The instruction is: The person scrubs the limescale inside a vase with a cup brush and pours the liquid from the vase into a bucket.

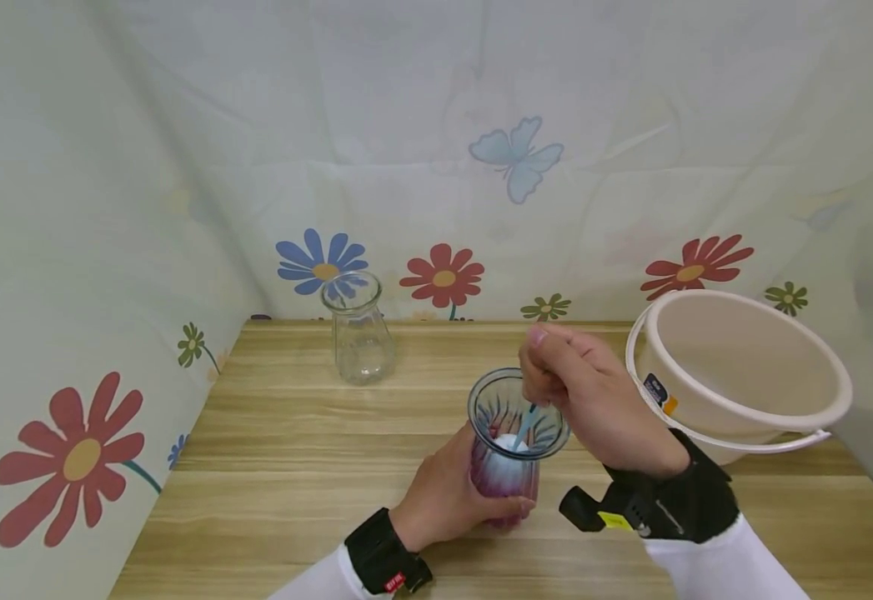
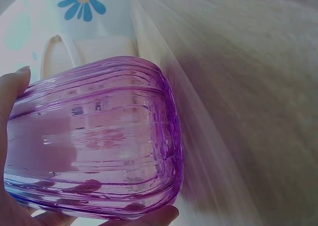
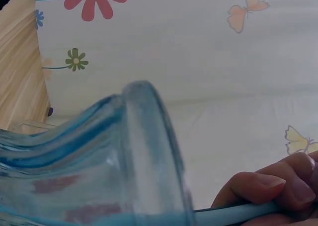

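My left hand (image 1: 444,496) grips a ribbed glass vase (image 1: 507,487) round its side. The glass is blue at the flared rim and purple lower down, and its mouth faces up. Just above the rim, my right hand (image 1: 589,396) grips the thin light-blue handle (image 3: 238,214) of a bottle brush. Its white, sponge-like head (image 1: 509,443) sits inside the vase. In the left wrist view the purple lower part (image 2: 114,136) shows close to the tabletop; whether it touches, I cannot tell. The handle's upper end is hidden in my right fist.
A clear glass vase (image 1: 363,346) stands upright at the back left of the wooden table (image 1: 278,450). To the right is a pale bucket (image 1: 744,417) with its handle lowered. A flower-printed cloth (image 1: 406,192) hangs behind and at the sides.
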Action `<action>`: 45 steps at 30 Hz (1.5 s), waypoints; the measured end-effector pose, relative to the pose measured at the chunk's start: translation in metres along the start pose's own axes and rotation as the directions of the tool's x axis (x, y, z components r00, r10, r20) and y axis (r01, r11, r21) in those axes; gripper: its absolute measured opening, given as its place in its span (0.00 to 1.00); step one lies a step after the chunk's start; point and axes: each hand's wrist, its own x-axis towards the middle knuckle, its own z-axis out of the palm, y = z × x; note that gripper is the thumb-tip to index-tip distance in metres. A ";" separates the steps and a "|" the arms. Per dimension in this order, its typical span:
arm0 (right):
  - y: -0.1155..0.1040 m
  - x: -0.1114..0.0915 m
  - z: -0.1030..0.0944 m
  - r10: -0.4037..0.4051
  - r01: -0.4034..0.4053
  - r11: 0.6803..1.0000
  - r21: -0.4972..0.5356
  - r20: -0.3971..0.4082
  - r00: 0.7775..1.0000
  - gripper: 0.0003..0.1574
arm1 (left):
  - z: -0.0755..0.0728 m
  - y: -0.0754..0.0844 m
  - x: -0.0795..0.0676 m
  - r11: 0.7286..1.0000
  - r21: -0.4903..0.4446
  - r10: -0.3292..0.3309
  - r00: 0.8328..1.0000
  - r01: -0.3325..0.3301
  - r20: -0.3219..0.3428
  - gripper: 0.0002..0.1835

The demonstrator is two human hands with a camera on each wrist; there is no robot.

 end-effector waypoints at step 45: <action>0.013 0.000 0.002 0.028 -0.030 0.998 0.057 0.035 0.999 0.28 | 0.001 -0.001 0.002 0.998 -0.051 -0.032 0.999 0.033 0.024 0.53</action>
